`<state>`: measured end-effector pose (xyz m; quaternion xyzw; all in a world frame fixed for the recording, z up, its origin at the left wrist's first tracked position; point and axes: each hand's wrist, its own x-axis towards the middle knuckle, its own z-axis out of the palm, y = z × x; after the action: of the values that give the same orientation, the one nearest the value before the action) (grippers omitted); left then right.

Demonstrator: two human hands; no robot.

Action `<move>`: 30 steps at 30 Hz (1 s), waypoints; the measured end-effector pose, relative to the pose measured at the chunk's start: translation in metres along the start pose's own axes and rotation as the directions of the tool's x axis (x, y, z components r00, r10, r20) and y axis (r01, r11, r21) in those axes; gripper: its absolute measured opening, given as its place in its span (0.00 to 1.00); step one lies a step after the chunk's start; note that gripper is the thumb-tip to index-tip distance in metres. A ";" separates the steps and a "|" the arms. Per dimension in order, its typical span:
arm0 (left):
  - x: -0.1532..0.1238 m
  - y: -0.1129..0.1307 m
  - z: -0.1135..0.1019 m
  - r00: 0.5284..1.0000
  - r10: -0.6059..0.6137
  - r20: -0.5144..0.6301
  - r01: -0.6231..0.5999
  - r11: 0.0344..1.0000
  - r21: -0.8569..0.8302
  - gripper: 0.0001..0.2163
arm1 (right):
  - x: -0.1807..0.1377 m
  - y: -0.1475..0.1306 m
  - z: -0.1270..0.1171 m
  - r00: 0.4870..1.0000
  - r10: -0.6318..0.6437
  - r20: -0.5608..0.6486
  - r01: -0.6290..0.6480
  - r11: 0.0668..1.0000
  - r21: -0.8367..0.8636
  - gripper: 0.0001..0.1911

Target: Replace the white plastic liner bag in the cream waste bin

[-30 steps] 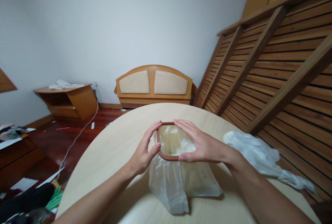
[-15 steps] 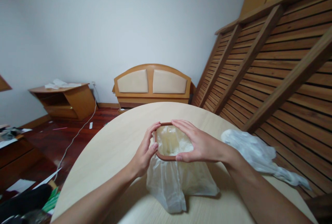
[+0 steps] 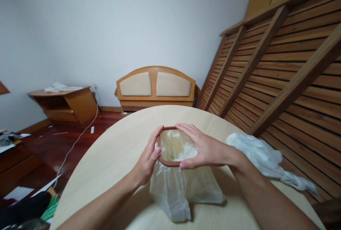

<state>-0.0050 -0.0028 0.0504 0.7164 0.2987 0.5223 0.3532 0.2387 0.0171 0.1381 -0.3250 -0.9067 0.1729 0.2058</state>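
Observation:
A small bin with a brown rounded-square rim (image 3: 170, 164) stands on the round table, lined with a translucent plastic bag (image 3: 172, 194). The bag's edge hangs outside below the rim, spreading onto the tabletop at the front. My left hand (image 3: 149, 153) curves round the rim's left side, thumb at the near corner and fingers at the far one. On the right, my right hand (image 3: 201, 148) spans the rim with its thumb on the near edge and fingers on the far edge. The bin's outer body is hidden by the bag.
A bunched white plastic bag (image 3: 255, 153) lies at the right of the pale round table (image 3: 114, 148). Slatted wooden panels (image 3: 266, 80) lean beyond it. A headboard (image 3: 156, 84) stands behind the table, and a low cabinet (image 3: 77, 107) with a trailing cable is at left.
Both hands keep their hold on the rim, with hardly any movement. The whole view has shifted very slightly.

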 end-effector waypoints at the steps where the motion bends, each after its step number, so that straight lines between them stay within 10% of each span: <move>1: 0.000 -0.001 0.001 1.000 -0.002 -0.006 0.002 1.000 -0.002 0.29 | 0.000 0.000 0.000 1.000 0.000 -0.002 0.000 1.000 0.001 0.61; 19: -0.011 0.010 0.015 0.999 -0.020 0.042 0.025 0.991 -0.133 0.28 | -0.004 -0.023 -0.008 0.967 0.078 -0.244 -0.113 0.985 -0.134 0.22; 30: -0.012 0.026 0.020 0.996 -0.042 0.075 0.041 0.999 0.009 0.24 | -0.003 -0.041 0.000 0.997 -0.045 -0.068 0.037 0.993 -0.115 0.18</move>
<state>0.0130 -0.0311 0.0614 0.7304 0.3019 0.4866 0.3723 0.2198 -0.0150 0.1553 -0.3234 -0.9137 0.1052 0.2223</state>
